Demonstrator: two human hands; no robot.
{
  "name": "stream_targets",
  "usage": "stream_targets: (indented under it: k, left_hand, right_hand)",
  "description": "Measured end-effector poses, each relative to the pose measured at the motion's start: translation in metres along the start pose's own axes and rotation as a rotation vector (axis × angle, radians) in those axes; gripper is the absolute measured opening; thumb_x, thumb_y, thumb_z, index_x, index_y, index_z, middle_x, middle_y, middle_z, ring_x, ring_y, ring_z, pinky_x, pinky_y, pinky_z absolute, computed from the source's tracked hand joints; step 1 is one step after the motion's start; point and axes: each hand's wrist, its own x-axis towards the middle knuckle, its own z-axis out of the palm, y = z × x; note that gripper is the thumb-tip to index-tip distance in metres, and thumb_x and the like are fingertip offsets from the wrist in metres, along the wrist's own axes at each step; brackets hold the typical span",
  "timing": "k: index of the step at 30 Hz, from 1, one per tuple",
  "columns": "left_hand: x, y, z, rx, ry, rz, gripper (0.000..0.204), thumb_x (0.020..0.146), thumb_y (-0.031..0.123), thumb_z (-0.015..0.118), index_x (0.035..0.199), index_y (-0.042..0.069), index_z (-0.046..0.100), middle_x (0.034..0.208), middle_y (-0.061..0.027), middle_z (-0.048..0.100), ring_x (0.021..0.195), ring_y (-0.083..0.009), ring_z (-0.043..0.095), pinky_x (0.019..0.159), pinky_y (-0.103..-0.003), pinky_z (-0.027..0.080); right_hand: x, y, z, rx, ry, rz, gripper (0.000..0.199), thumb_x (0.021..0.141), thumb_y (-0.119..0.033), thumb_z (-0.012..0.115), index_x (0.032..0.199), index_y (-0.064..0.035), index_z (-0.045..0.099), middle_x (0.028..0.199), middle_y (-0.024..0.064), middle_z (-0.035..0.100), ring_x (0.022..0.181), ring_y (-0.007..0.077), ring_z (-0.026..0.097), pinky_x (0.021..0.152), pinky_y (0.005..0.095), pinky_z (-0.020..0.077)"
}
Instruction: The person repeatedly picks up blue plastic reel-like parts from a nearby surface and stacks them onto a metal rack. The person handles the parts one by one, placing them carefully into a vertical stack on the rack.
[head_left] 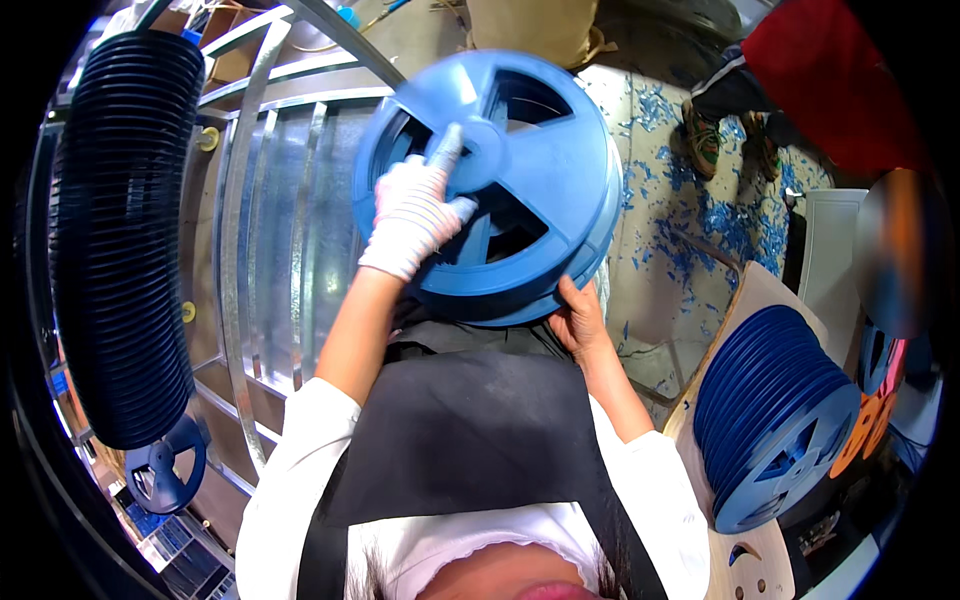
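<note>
A stack of round blue plastic reels with spoked, cut-out faces is in front of my body, above my lap. My left hand, in a white striped glove with greyish fingertips, lies across the top reel. Its index finger reaches to the hub and its thumb stretches over a cut-out; the other fingers are partly hidden. At the near right edge, my bare right hand grips the lower reel's rim, thumb on the side and fingers mostly hidden beneath.
Left stands a metal frame rack with a long row of dark reels. A stack of blue reels lies on a wooden chair at right. Blue scraps litter the floor near another person's shoes.
</note>
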Motion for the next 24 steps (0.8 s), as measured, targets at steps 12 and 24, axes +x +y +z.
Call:
stream_targets:
  k: [12,24]
  left_hand:
    - [0.011,0.034,0.02,0.052,-0.109,-0.032,0.098,0.062,0.032,0.074,0.146,0.02,0.025,0.111,-0.0256,0.055,0.103,-0.0387,0.057,0.092,-0.042,0.044]
    - [0.017,-0.003,0.016,-0.296,-0.091,-0.033,0.104,0.057,0.021,0.074,0.147,0.019,0.023,0.106,-0.0243,0.059,0.099,-0.0374,0.059,0.091,-0.039,0.046]
  right_hand:
    - [0.001,-0.003,-0.003,-0.078,-0.156,0.041,0.072,0.082,-0.045,0.064,0.131,0.0013,0.039,0.126,0.0224,0.052,0.119,0.0356,0.05,0.102,0.0479,0.0409]
    - [-0.002,0.004,-0.028,0.251,-0.087,-0.041,0.055,0.096,-0.046,0.041,0.133,-0.006,0.043,0.129,0.0098,0.053,0.115,0.0278,0.052,0.099,0.0452,0.0419]
